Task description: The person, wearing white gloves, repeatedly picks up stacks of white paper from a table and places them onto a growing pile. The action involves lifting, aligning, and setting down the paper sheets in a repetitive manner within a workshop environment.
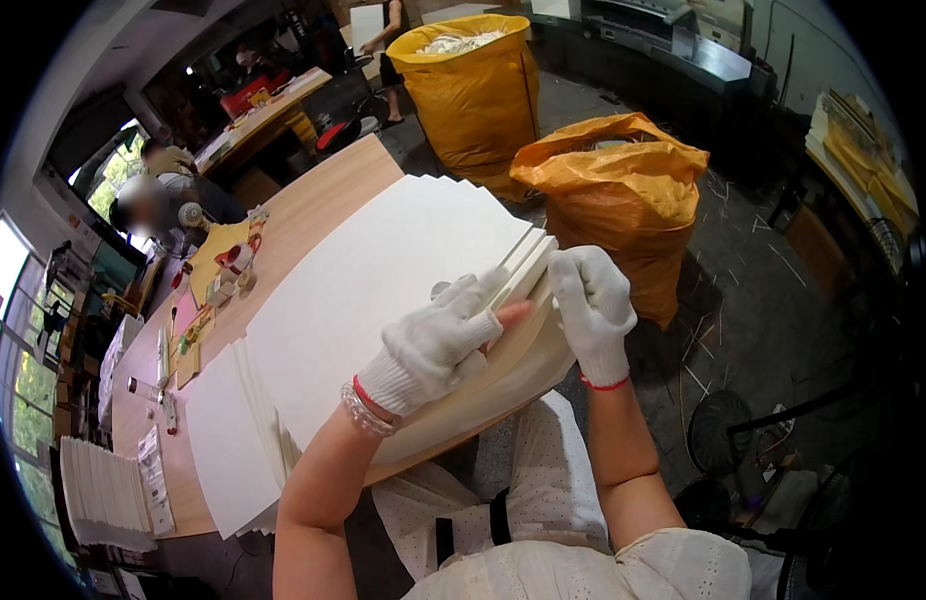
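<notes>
Along the near edge of the wooden table [365, 165]: white sheets [373, 260], right-hand corner between left hand [423, 345] and right hand [595, 305].
The sheets extend leftward and away from the gloved hands; lens curvature leaves their long axis uncertain. Both hands make contact. Left: fingers partly spread over the top, thumb at the turned-up edge; pressing or gripping cannot be told. Right: fingers curled closed, pinching the corner. Legible writing on the sheets: none.
</notes>
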A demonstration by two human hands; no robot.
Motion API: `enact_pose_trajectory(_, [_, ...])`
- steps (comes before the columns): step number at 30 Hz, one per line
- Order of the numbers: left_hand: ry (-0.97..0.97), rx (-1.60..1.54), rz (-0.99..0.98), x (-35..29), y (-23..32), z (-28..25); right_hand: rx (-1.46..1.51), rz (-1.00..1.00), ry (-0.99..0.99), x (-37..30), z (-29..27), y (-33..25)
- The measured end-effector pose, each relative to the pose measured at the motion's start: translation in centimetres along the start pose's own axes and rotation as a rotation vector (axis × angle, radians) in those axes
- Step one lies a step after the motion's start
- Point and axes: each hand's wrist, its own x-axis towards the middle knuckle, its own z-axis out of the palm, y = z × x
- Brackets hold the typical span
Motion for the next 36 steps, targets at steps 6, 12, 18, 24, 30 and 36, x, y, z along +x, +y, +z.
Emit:
enact_pose_trajectory(6, [0.034,-0.151,-0.277,0.0,1.4,0.0,-0.041,0.001,0.036,0.1,0.3,0.4])
enact_pose_trajectory(12, [0.082,-0.243,-0.269,-0.4,0.7,0.6,0.008,0.006,0.044,-0.1,0.3,0.4])
enact_pose_trajectory(18, [0.140,-0.271,-0.159,-0.8,-0.2,0.9,0.028,0.006,0.018,-0.2,0.0,0.2])
enact_pose_trajectory(24, [-0.076,-0.068,-0.095,-0.1,0.1,-0.2,-0.007,0.033,0.011,0.0,0.0,0.2])
enact_pose_trajectory(30, [0.016,-0.164,-0.311,0.1,1.7,-0.2,0.001,0.071,0.055,0.0,0.4,0.4])
enact_pose_trajectory(36, [0.105,-0.194,-0.221,-0.9,-0.5,1.3,0.006,0.097,0.058,-0.1,0.3,0.4])
